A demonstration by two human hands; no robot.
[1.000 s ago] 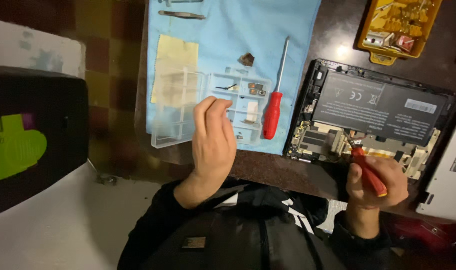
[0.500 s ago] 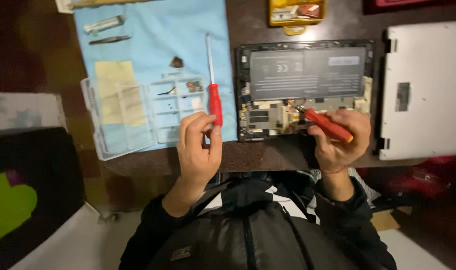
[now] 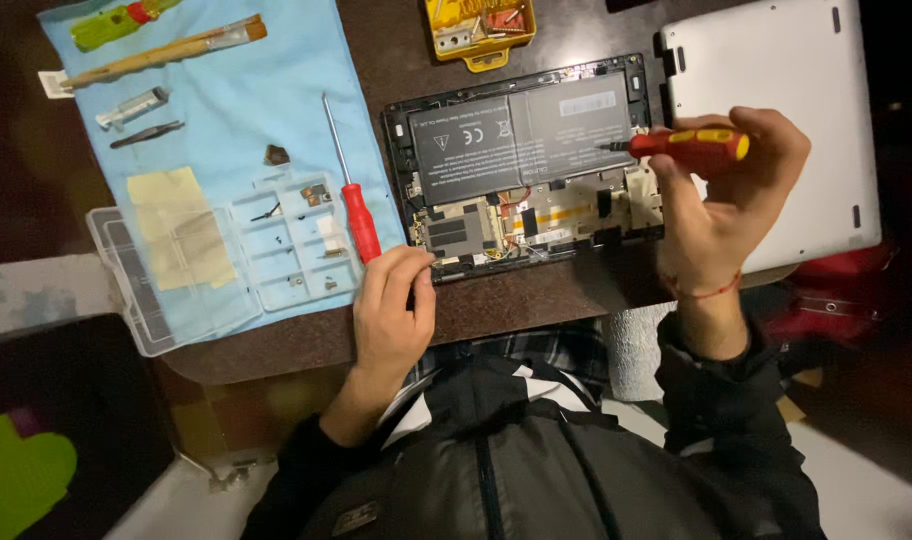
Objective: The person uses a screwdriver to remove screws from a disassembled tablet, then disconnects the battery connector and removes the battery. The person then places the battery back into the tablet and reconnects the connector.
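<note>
Up at the right, the right hand (image 3: 721, 215) is raised with the wrist bent, fingers wrapped around a red-and-yellow screwdriver (image 3: 688, 145) held nearly level, its tip pointing left over the right edge of the opened tablet (image 3: 524, 165). Lower down, the left hand (image 3: 394, 305) rests on the brown table (image 3: 536, 305), fingers curled loosely with the tips touching the tablet's near-left corner, holding nothing that can be made out. One tablet lies open, showing two dark battery cells; its single white back cover (image 3: 766, 90) sits to the right. Two screwdrivers are in view: the held one and a red-handled screwdriver (image 3: 351, 195) on the blue cloth (image 3: 246, 110), beside one clear parts tray (image 3: 226, 265).
</note>
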